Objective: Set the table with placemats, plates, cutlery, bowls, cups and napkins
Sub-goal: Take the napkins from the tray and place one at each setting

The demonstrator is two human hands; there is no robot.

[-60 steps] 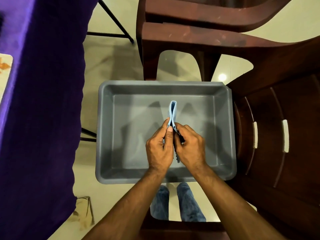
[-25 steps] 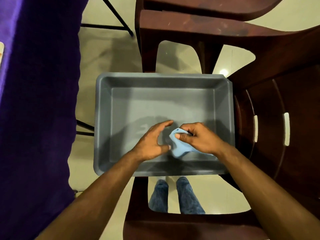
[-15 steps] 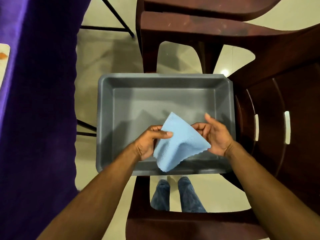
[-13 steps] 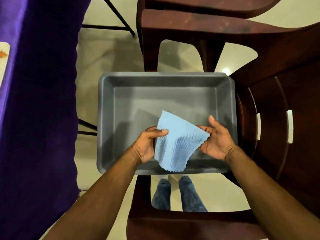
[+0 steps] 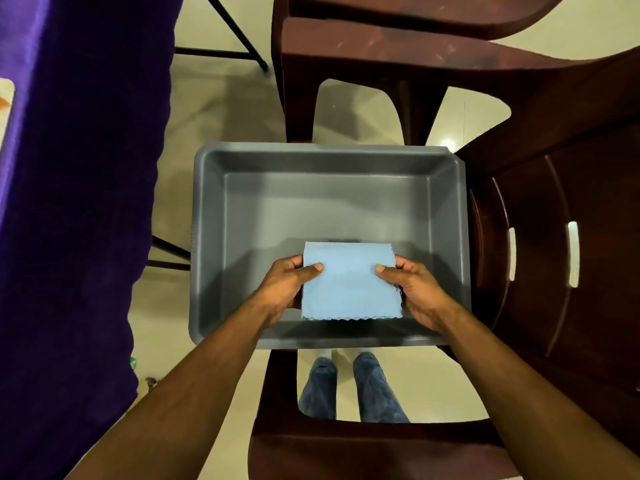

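Observation:
A light blue napkin (image 5: 349, 284) with a scalloped edge is spread flat between my hands, held above the near part of a grey plastic tub (image 5: 329, 164). My left hand (image 5: 284, 289) pinches its left edge, thumb on top. My right hand (image 5: 415, 289) pinches its right edge the same way. Nothing else shows inside the tub.
The tub rests on a dark brown plastic chair (image 5: 381, 50), with another brown chair (image 5: 561, 237) at the right. A table under a purple cloth (image 5: 76, 188) fills the left side, with a pale placemat edge (image 5: 6, 98) on it. My legs show below.
The napkin was folded narrow between my fingers, then bunched in my right hand low in the tub. Both hands have since opened it out flat and squared it.

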